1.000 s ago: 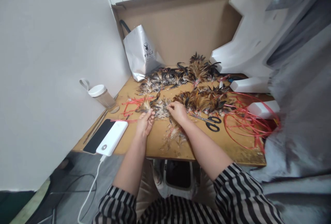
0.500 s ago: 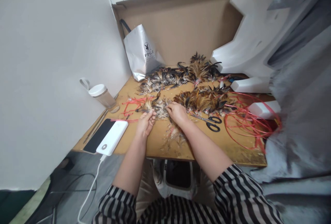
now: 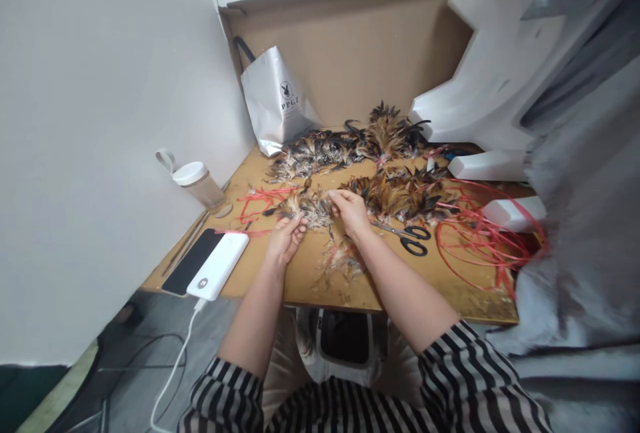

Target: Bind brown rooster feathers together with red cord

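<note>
My left hand [image 3: 288, 238] is closed in a pinch at the near edge of a loose heap of pale and brown feathers [image 3: 316, 211]. What sits between its fingertips is too small to make out. To the right, my right hand [image 3: 351, 211] also has thumb and forefinger pressed together, at the heap's right side; anything in that pinch is hidden. Bundled brown and black feathers [image 3: 400, 196] lie just beyond its wrist. Black-handled scissors [image 3: 413, 238] rest beside my right forearm. Feather scraps with reddish bits [image 3: 343, 258] are scattered on the table between my forearms.
Darker feather bundles [image 3: 323, 149] line the back, near a silver bag [image 3: 274, 103]. Red plastic strands [image 3: 493, 239] coil at right; more red strips [image 3: 260, 201] lie left. A lidded cup [image 3: 200, 183], a phone [image 3: 193, 263] and a white power bank [image 3: 219, 266] occupy the left side.
My right hand has moved slightly right and up, away from my left hand, so the gap between them is wider. My left hand stays nearly in place, still pinched.
</note>
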Action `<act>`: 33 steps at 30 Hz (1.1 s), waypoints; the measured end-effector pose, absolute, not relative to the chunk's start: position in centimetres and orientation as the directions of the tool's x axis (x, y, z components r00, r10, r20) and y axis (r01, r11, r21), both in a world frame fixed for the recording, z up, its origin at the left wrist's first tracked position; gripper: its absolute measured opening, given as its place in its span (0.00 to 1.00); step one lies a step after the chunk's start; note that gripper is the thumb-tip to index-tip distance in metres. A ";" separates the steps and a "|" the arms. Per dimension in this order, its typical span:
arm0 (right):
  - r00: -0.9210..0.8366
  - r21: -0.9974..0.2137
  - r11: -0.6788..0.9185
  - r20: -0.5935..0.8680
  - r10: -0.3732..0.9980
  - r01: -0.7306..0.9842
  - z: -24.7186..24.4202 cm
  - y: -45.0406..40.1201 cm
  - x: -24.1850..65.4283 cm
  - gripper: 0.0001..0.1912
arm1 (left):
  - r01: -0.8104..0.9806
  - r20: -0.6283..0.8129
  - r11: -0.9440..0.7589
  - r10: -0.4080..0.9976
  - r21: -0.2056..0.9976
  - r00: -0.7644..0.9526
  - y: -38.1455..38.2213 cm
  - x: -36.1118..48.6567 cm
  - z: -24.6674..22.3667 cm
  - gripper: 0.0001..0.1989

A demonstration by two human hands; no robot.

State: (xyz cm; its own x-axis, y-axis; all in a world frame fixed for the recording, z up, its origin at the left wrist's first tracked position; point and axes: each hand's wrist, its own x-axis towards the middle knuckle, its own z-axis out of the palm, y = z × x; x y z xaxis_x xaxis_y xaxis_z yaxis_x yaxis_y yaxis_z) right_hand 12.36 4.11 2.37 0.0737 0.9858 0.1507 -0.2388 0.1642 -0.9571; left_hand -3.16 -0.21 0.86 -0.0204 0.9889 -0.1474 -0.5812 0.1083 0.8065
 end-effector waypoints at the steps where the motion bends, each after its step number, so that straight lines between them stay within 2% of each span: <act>1: 0.029 -0.939 0.101 0.097 0.995 -0.328 2.3 4.0 12.1 0.14 | -0.579 -0.144 0.107 0.989 0.808 -0.018 -0.2 -3.1 0.8 0.08; 4: -0.108 -0.880 -0.038 0.016 0.994 -0.474 2.0 3.5 11.2 0.15 | -0.580 -0.127 0.098 0.992 0.809 -0.009 -0.1 -3.1 0.7 0.08; 7: -0.186 -0.863 -0.091 0.004 0.983 -0.497 1.8 3.2 10.7 0.15 | -0.588 -0.095 0.079 0.995 0.805 0.004 -0.1 -3.2 0.5 0.08; 16: -0.113 -0.867 -0.041 0.018 0.993 -0.497 2.6 3.4 11.3 0.14 | -0.578 -0.085 0.067 0.996 0.814 -0.005 -0.1 -3.2 0.5 0.08; 20: -0.155 -0.875 -0.046 0.033 0.987 -0.482 2.9 3.4 11.6 0.13 | -0.565 -0.089 0.070 0.996 0.822 -0.005 -0.1 -3.2 0.5 0.09; 23: -0.219 -0.938 -0.003 0.078 0.973 -0.346 2.8 3.2 11.6 0.12 | -0.554 -0.078 0.051 0.997 0.831 -0.025 -0.2 -3.2 0.6 0.10; 26: -0.292 -0.978 0.187 0.205 0.934 -0.087 2.6 3.0 11.7 0.12 | -0.534 -0.066 0.027 0.996 0.845 -0.054 -0.2 -3.1 0.7 0.11; 29: -0.369 -0.917 0.372 0.299 0.880 0.146 2.6 2.8 11.9 0.10 | -0.495 -0.060 0.001 0.993 0.869 -0.105 -0.2 -2.9 0.7 0.12; 33: -0.358 -0.833 0.440 0.320 0.877 0.335 2.6 2.7 12.0 0.10 | -0.396 -0.029 -0.026 0.991 0.918 -0.131 -0.3 -2.8 0.6 0.11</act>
State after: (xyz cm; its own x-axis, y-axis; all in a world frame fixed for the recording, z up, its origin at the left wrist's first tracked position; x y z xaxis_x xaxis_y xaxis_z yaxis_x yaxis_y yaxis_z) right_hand 11.99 2.67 2.57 -0.3579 0.8773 0.3197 0.3354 0.4403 -0.8329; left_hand -2.82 -0.25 0.56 -0.1310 0.9910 -0.0289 -0.3955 -0.0255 0.9181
